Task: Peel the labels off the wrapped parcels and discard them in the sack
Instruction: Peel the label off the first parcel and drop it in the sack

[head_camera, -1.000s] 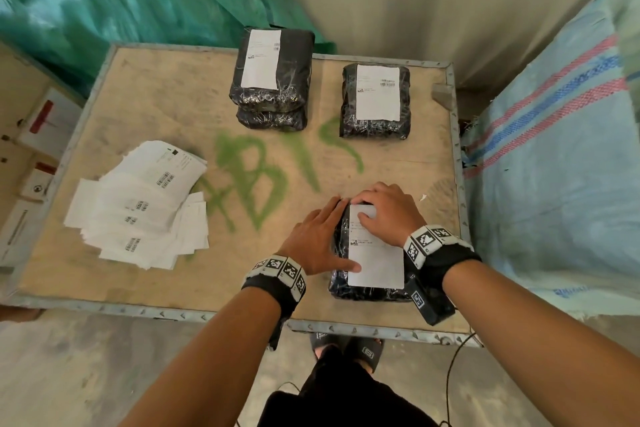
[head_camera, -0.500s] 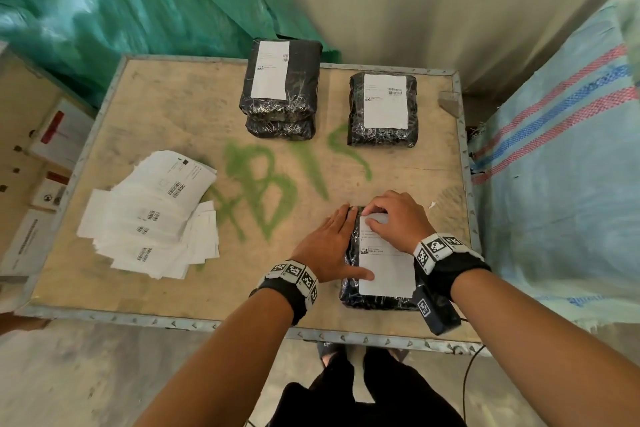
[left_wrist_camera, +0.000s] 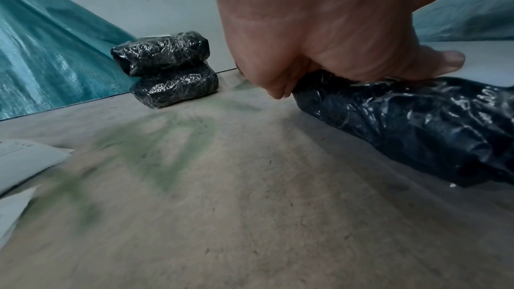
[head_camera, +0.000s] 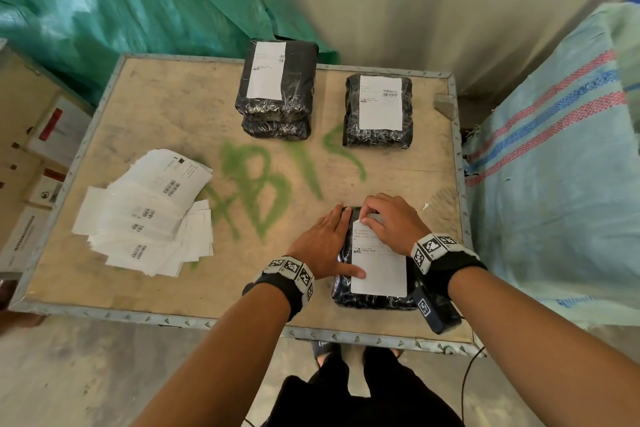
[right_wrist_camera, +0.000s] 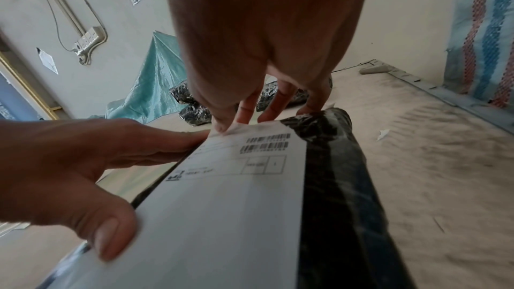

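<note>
A black wrapped parcel (head_camera: 346,298) (left_wrist_camera: 417,122) lies near the table's front right, with a white label (head_camera: 379,270) (right_wrist_camera: 236,195) on top. My left hand (head_camera: 329,239) (right_wrist_camera: 69,162) rests flat along the parcel's left side, fingers straight and thumb pressing on the label's edge. My right hand (head_camera: 372,218) (right_wrist_camera: 250,30) is curled over the label's far end, with thumb and fingertips pinching its far left corner, which looks slightly lifted. The sack (head_camera: 554,201), pale blue-green woven cloth with red and blue stripes, stands right of the table.
A stack of two labelled parcels (head_camera: 277,90) and a single one (head_camera: 379,111) sit at the table's back. A loose pile of peeled labels (head_camera: 145,215) lies at the left. The table has a metal rim (head_camera: 242,322). Cardboard boxes (head_camera: 27,149) stand to the left.
My right hand's fingers have drawn to the label's far left corner and curled onto it. The left hand stays on the parcel. The head view has shifted slightly.
</note>
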`<action>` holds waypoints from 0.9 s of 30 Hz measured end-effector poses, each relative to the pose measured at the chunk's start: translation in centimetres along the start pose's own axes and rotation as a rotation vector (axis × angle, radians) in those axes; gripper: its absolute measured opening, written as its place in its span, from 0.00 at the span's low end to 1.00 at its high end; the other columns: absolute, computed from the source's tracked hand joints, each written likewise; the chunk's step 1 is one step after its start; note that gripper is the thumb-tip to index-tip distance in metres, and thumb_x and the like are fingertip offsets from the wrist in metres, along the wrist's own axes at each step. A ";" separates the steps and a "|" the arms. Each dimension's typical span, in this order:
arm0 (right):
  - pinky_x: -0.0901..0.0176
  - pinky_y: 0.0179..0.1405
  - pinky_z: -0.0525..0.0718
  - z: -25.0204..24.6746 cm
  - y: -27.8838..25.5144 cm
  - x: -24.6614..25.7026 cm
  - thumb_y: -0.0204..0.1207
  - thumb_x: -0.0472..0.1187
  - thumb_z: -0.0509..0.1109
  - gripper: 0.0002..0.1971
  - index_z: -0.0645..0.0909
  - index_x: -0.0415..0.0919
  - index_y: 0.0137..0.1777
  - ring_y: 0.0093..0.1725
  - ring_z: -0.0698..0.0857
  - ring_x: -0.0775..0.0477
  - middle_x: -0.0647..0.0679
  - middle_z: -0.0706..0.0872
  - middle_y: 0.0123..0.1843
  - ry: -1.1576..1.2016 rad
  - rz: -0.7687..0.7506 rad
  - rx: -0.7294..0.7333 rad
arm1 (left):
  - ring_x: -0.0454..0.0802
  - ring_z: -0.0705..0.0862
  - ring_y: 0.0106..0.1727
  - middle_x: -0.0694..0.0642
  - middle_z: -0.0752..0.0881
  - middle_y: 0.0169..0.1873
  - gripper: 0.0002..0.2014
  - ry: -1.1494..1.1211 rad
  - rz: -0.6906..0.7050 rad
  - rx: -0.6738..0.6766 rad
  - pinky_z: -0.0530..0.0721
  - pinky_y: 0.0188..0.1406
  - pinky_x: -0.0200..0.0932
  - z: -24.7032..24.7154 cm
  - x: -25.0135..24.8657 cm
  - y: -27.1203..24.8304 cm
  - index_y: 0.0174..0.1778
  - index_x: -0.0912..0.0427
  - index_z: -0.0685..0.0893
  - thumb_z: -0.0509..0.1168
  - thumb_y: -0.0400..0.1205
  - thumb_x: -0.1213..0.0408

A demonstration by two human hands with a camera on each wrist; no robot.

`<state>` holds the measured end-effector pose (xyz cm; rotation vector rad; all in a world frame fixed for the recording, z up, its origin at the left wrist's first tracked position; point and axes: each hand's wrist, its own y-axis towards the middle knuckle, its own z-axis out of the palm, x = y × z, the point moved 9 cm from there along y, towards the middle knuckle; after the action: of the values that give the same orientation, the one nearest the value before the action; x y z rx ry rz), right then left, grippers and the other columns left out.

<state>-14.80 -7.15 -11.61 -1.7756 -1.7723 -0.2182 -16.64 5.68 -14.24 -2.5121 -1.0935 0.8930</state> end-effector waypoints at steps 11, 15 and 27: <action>0.40 0.58 0.80 -0.1 -0.3 -0.4 0.77 0.47 0.71 0.15 0.81 0.63 0.62 0.54 0.78 0.50 0.63 0.80 0.47 0.061 -0.051 -0.026 | 0.52 0.43 0.88 0.56 0.37 0.88 0.63 -0.123 0.010 -0.084 0.45 0.83 0.44 -0.6 -0.9 -0.1 0.88 0.58 0.35 0.70 0.73 0.31; 0.39 0.58 0.79 -0.1 -0.3 -0.6 0.78 0.48 0.73 0.04 0.88 0.55 0.50 0.56 0.78 0.46 0.56 0.83 0.51 0.041 -0.012 -0.073 | 0.54 0.42 0.88 0.58 0.36 0.87 0.65 -0.069 -0.011 -0.031 0.42 0.84 0.46 -0.2 -0.5 0.5 0.87 0.62 0.36 0.68 0.72 0.27; 0.52 0.60 0.78 -0.6 -1.7 -0.2 0.77 0.43 0.74 0.03 0.88 0.47 0.47 0.54 0.79 0.50 0.53 0.83 0.52 0.107 -0.135 -0.077 | 0.55 0.41 0.89 0.61 0.34 0.87 0.65 -0.012 -0.028 -0.008 0.43 0.87 0.50 0.3 -0.5 0.7 0.87 0.64 0.34 0.66 0.72 0.27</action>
<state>-16.20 -7.81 -10.75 -1.6653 -1.8295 -0.4350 -16.70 4.79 -14.58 -2.4945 -1.1353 0.8991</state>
